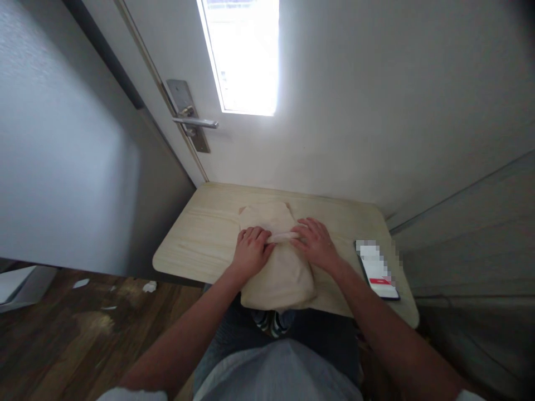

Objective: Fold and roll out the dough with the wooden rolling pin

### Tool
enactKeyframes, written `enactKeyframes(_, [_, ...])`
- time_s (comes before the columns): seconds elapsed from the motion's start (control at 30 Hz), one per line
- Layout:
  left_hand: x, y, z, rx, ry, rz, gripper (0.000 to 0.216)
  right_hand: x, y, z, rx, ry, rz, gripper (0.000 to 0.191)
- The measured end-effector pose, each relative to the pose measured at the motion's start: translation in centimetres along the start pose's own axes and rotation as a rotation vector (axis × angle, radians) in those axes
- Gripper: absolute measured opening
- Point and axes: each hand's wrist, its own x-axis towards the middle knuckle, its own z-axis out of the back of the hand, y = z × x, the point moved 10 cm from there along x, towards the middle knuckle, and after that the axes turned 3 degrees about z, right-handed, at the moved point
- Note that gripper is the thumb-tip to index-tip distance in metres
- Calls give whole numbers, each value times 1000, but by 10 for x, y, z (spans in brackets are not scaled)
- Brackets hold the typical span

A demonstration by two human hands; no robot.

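A cream-coloured cloth piece (278, 278) lies across the small wooden table, its near end overhanging the front edge. Whether it is a garment or a bag I cannot tell. A pale raised fold runs across its middle. My left hand (252, 250) has its curled fingers closed on the left end of that fold. At the right end, my right hand (316, 242) pinches the fold with thumb and fingers. The undersides of both hands are hidden.
A phone (378, 270) with a lit, partly blurred screen lies on the table's right side. Behind the pale wooden table (200, 223) stands a white door with a metal handle (196, 121) and a bright window. Paper scraps (149, 286) lie on the floor at left.
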Motion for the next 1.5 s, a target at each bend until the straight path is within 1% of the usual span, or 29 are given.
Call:
enactKeyframes(0.07, [7, 0, 1, 18, -30, 35, 36, 13, -9, -3, -26, -24, -64, 42])
enactKeyframes(0.17, [14, 1, 0, 61, -81, 80, 48, 23, -18, -11, -105, -87, -219, 50])
enactKeyframes(0.3, [26, 9, -8, 107, -60, 120, 59, 34, -15, -15, -185, -118, -322, 52])
enactKeyframes(0.4, [40, 17, -12, 112, -31, 127, 62, 50, -14, -15, -213, -68, -340, 51])
enactKeyframes(0.53, [61, 31, -15, 123, -5, 145, 63, 75, -17, -18, -229, 3, -323, 49])
enactKeyframes(0.77, [102, 55, -21, 120, 18, 146, 62, 119, -36, -37, -218, 69, -351, 57])
enactKeyframes(0.87, [115, 62, -23, 123, 31, 144, 61, 130, -41, -42, -206, 103, -361, 58])
enactKeyframes(0.93, [117, 63, -23, 125, 34, 141, 59, 132, -41, -42, -212, 108, -362, 58])
enactKeyframes(1.0, [114, 60, -21, 131, 19, 134, 59, 128, -38, -39, -228, 89, -358, 57])
enactKeyframes(1.07, [104, 53, -17, 135, -4, 125, 59, 117, -33, -34, -242, 62, -349, 57])
enactKeyframes(1.13, [87, 44, -14, 133, -23, 116, 59, 100, -26, -30, -249, 39, -329, 56])
enactKeyframes(1.23, [52, 26, -13, 113, -37, 85, 60, 65, -13, -25, -244, 25, -276, 55])
enactKeyframes(1.3, [31, 14, -14, 95, -38, 53, 62, 42, -7, -23, -248, 7, -250, 58])
enactKeyframes(1.37, [17, 7, -15, 82, -40, 42, 63, 27, -3, -21, -259, -13, -234, 61])
enactKeyframes(1.43, [16, 7, -16, 77, -38, 47, 65, 25, -4, -21, -263, -18, -238, 63])
enactKeyframes(1.5, [27, 13, -17, 80, -31, 61, 65, 36, -7, -24, -258, -9, -251, 62])
